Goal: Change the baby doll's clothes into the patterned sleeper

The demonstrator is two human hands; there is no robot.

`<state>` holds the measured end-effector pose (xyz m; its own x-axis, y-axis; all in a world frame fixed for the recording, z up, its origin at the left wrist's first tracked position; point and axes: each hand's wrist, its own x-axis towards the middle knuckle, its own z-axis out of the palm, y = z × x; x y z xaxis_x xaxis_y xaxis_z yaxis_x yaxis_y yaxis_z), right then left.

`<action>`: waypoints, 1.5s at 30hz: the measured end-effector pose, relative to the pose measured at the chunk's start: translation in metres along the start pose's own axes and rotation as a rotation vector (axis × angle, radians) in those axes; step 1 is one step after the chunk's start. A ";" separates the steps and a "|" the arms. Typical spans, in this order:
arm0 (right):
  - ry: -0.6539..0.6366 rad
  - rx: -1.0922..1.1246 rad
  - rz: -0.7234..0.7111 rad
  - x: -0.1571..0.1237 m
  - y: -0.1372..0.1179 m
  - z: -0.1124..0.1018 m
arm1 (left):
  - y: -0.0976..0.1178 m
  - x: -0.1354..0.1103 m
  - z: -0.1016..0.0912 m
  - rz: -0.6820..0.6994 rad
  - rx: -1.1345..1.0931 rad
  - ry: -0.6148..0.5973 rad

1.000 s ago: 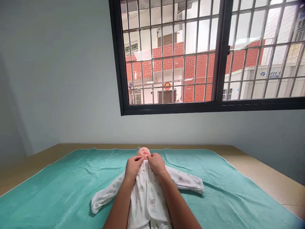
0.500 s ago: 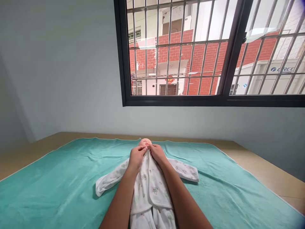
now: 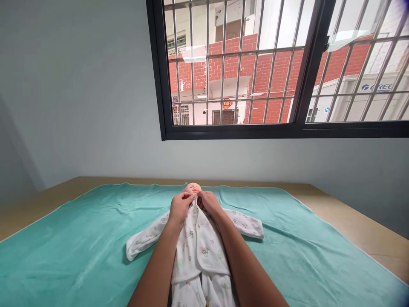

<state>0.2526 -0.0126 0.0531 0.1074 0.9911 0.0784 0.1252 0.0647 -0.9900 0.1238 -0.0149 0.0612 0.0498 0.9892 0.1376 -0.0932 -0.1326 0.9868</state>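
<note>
A baby doll (image 3: 193, 187) lies on its back, head toward the wall. It wears a white printed baby shirt (image 3: 200, 243), sleeves spread to both sides, and matching trousers (image 3: 188, 294). At the collar, just below the doll's chin, my left hand (image 3: 180, 206) pinches the shirt edge between thumb and fingers. My right hand (image 3: 208, 202) is closed on the other side of the same neckline, close beside the left. The fingertips hide whatever fastening may be there. Below the hands, the front edges of the shirt overlap down the chest.
Under the doll a teal blanket (image 3: 86, 238) covers most of the wooden surface (image 3: 358, 230), whose edges show left and right. A grey wall (image 3: 111, 98) rises behind, with a black-framed barred window (image 3: 236, 132) at upper right.
The view has shifted slightly. Both hands stay at the collar; the right fingers look more curled and a little farther from the left fingertips.
</note>
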 end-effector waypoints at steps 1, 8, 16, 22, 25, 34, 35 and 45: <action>-0.023 0.025 0.014 -0.001 -0.001 -0.002 | 0.000 0.000 0.000 0.005 0.016 0.010; -0.221 0.159 0.097 -0.009 -0.007 -0.016 | 0.001 -0.002 -0.001 0.004 0.114 0.003; -0.242 0.121 0.055 -0.013 -0.009 -0.018 | 0.001 0.002 -0.001 0.035 0.187 -0.019; -0.244 0.091 0.042 -0.006 -0.003 -0.018 | -0.006 0.005 -0.001 0.082 0.129 -0.024; -0.244 0.094 0.040 -0.009 -0.005 -0.018 | -0.007 0.004 -0.002 0.063 0.051 -0.036; -0.172 0.050 0.061 -0.010 -0.009 -0.013 | -0.002 0.002 -0.001 0.030 0.116 -0.023; -0.163 0.025 0.064 -0.010 -0.011 -0.014 | 0.000 0.002 -0.002 0.031 0.157 -0.020; -0.274 -0.785 0.020 -0.044 -0.071 -0.018 | 0.047 -0.021 -0.031 -0.027 0.518 -0.308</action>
<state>0.2563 -0.0632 0.1222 -0.1139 0.9910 -0.0702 0.7884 0.0471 -0.6134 0.0877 -0.0400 0.1025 0.3387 0.9393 0.0543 0.4044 -0.1974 0.8930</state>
